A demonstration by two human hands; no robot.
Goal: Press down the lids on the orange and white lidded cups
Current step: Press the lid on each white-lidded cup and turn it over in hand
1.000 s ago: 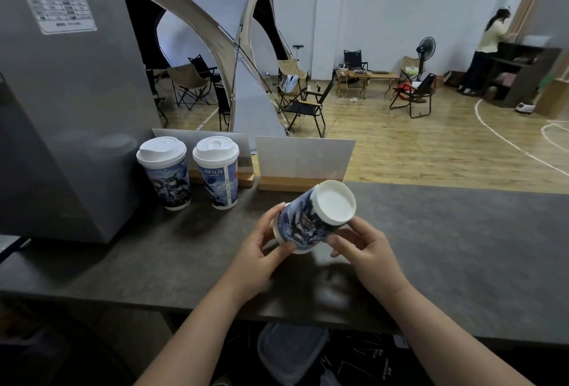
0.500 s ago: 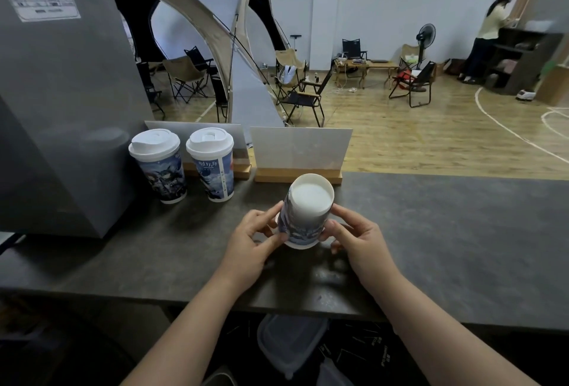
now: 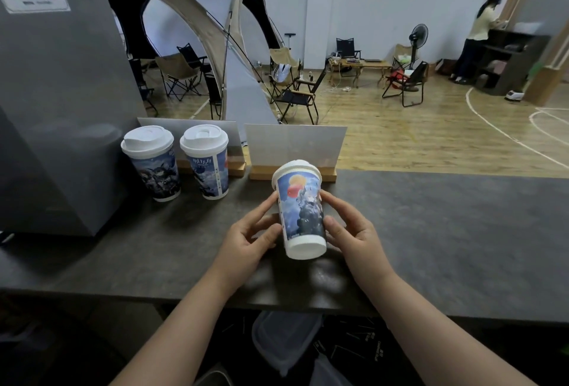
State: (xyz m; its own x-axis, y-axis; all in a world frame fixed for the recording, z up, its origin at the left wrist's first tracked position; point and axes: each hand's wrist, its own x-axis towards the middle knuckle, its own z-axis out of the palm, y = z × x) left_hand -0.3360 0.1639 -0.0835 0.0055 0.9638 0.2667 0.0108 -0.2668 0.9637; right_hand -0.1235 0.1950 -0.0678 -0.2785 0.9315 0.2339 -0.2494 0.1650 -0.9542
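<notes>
The left hand (image 3: 249, 236) and right hand (image 3: 354, 231) hold a tipped cup (image 3: 300, 213) with curled fingers, above the desk (image 3: 431, 231).

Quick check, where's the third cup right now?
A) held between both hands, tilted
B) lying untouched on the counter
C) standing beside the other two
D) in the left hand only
A: the cup is gripped between the left hand and the right hand, with its white base tipped toward the camera.
</notes>
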